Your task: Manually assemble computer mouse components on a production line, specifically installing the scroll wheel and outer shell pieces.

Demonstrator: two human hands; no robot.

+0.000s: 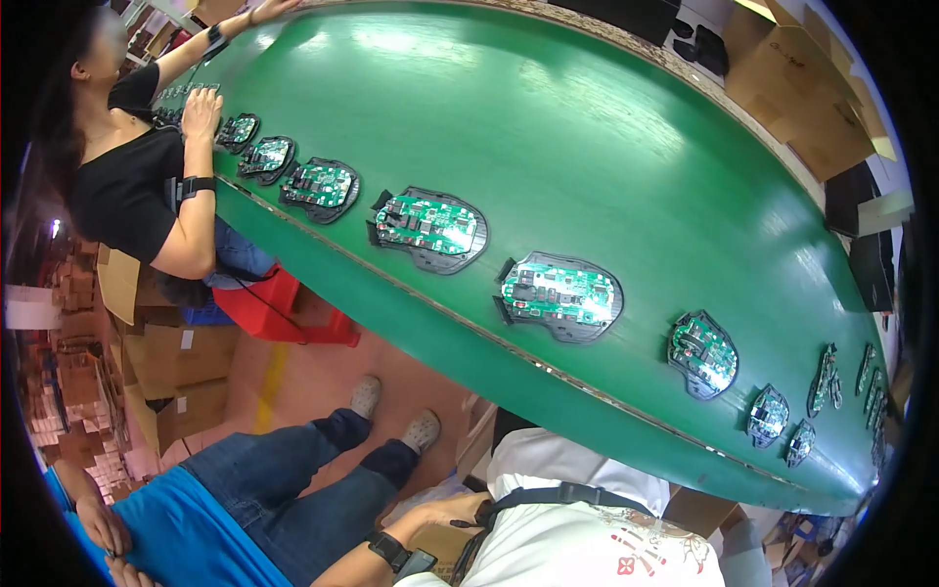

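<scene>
My left hand (452,511) is at the left side of my waist, its fingers closed at the end of a black waist strap (548,494) worn over my white shirt (577,553). A black band with a small device (399,556) sits on that wrist. My right hand is not in view. In front of me on the green table lie green circuit boards in dark shells, one of them (559,296) near the front edge. Another such board (702,354) lies to its right, and one more (428,230) to its left. Neither hand touches them.
At the left, a person in black (147,186) reaches over the green table (548,147) beside more boards. A person in blue (186,533) is close on my left. A red stool (284,303), open cartons (186,362) and a large cardboard box (802,88) stand around the table.
</scene>
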